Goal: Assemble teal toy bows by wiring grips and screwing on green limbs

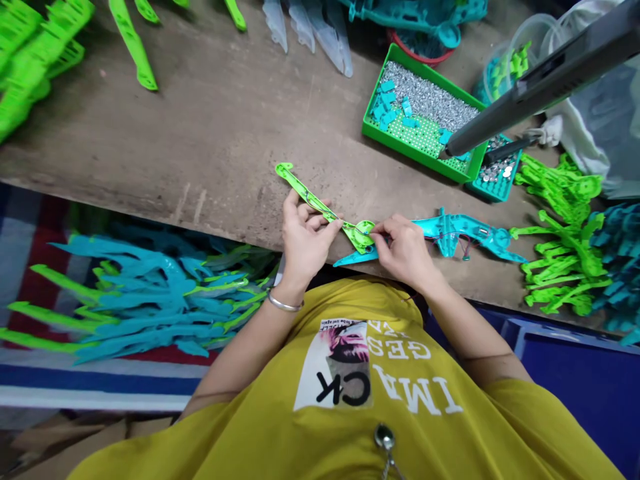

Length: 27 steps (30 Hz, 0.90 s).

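Note:
A long bright-green plastic part (359, 235) with a slim arm and a wider end is held over the table's front edge. My left hand (307, 237) is closed around its slim arm, and thin wires run along the inside. At the wider end, my right hand (404, 247) has thumb and fingers pinched together; whatever is between the fingertips is too small to make out. Beneath and to the right lies a turquoise plastic part (445, 230) with thin dark wires and a small metal piece in it, partly covered by my right hand.
A green basket (420, 152) holds many screws and small turquoise pieces. Beside it stands a turquoise basket (493, 190) with metal discs, under a grey power tool (545, 73). Green parts (565, 260) pile up at right; turquoise and green parts (150, 287) lie at lower left.

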Motion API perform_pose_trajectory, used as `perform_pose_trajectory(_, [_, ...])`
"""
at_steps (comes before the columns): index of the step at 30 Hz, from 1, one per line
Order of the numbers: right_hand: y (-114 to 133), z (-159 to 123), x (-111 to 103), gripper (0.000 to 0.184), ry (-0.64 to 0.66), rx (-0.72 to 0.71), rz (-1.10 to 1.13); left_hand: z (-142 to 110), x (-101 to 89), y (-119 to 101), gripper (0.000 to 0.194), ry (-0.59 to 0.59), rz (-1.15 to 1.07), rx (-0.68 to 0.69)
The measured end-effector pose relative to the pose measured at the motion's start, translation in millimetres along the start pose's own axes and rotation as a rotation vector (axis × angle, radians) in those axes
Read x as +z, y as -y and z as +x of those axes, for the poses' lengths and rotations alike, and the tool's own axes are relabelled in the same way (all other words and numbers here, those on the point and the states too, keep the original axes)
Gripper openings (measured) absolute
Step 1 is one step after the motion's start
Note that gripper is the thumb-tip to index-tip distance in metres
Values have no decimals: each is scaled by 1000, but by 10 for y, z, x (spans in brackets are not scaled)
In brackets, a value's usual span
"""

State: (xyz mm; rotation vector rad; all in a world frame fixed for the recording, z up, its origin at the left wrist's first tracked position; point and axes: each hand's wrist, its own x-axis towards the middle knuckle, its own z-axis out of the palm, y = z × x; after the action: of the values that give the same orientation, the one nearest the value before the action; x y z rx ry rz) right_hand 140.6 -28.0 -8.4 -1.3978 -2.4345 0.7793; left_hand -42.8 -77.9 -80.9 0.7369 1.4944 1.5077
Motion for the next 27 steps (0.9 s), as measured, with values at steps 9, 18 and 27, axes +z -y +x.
perform_pose_trajectory(9, [82,115,-21,16,117,88,-117,-416,17,-292,69,187,831,650])
perform_pose_trajectory(18, [-148,119,-242,17,141,-37,-71,-460,113,-140,72,375,907,665])
perform_pose_trajectory(27, [-253,55,-120,15,32,-9,-141,-485,137,-116,51,366,965,735])
